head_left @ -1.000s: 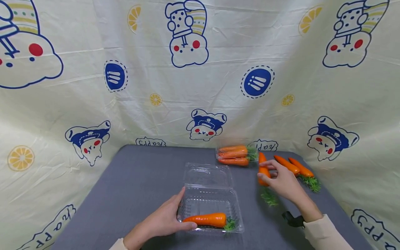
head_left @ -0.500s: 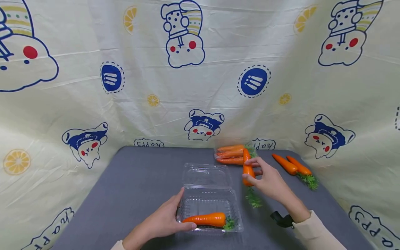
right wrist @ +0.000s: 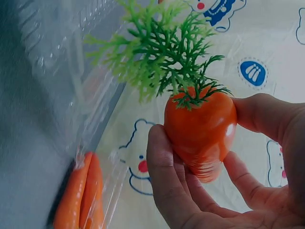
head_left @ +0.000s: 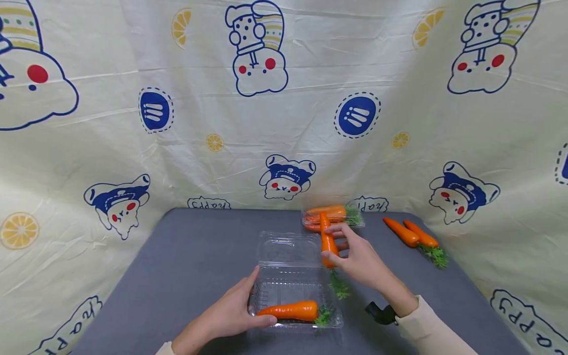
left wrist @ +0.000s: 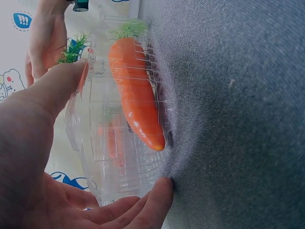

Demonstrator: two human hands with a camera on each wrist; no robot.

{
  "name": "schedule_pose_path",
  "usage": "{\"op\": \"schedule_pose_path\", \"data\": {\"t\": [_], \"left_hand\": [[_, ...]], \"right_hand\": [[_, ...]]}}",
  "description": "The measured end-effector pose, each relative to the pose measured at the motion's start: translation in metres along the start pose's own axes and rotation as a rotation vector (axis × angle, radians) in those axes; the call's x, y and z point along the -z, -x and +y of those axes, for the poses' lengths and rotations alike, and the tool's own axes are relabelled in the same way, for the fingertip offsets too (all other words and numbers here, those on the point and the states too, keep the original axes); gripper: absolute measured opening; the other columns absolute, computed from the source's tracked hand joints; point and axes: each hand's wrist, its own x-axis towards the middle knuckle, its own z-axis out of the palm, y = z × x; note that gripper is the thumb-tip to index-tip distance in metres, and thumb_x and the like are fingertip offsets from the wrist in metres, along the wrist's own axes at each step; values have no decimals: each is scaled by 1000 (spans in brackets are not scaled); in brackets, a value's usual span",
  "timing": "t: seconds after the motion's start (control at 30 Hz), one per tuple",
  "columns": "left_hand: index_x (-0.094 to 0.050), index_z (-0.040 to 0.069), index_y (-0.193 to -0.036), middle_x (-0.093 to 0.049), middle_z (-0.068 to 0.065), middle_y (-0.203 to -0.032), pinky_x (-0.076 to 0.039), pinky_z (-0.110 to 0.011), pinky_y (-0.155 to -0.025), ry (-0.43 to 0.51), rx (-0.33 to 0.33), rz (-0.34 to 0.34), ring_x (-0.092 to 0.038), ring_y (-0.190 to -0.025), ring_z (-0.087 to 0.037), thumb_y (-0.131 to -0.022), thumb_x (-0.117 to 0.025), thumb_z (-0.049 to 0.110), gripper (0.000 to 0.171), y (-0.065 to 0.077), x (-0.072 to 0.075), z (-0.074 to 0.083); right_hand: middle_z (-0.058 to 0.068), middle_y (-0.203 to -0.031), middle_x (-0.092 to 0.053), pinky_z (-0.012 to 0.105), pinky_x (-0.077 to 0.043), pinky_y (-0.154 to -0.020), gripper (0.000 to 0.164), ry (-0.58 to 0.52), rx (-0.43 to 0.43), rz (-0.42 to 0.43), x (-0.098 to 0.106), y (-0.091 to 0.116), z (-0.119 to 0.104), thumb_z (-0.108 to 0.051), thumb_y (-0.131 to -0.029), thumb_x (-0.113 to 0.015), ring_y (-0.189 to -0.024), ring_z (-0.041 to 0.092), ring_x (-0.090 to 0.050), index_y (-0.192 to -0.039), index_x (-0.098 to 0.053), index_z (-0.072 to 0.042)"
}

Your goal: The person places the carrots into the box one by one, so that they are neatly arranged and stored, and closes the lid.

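From afar I see the left hand grip the tub, fingers spread, seemingly to steady it, while the right hand, fingers half closed, pinches a carrot near the tub's right rear.

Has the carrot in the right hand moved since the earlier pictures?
Yes. In the head view, the held carrot has moved left, away from the two loose carrots and towards the open container.
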Motion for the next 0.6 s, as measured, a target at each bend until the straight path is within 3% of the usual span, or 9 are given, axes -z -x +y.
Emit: {"op": "schedule_pose_path", "data": {"t": [0.2, 0.6], "left_hand": [[-23, 4, -186, -43, -32, -183, -46, -75, -131, 11, -17, 13, -52, -164, -51, -89, -98, 60, 135, 2, 0, 2], [-24, 2, -185, -45, -32, -182, -48, -74, -130, 18, -24, 10, -55, -161, -48, -89, -98, 60, 134, 2, -1, 1]], "right_hand": [[22, -158, -67, 43, -74, -91, 56, -43, 15, -25, -11, -2, -8, -25, -108, -87, -121, 33, -79, -156, -58, -18], [23, -159, -66, 46, -74, -92, 75, -57, 85, -47, -33, -8, -10, -18, -106, -89, -118, 32, -78, -169, -49, -21]]}}
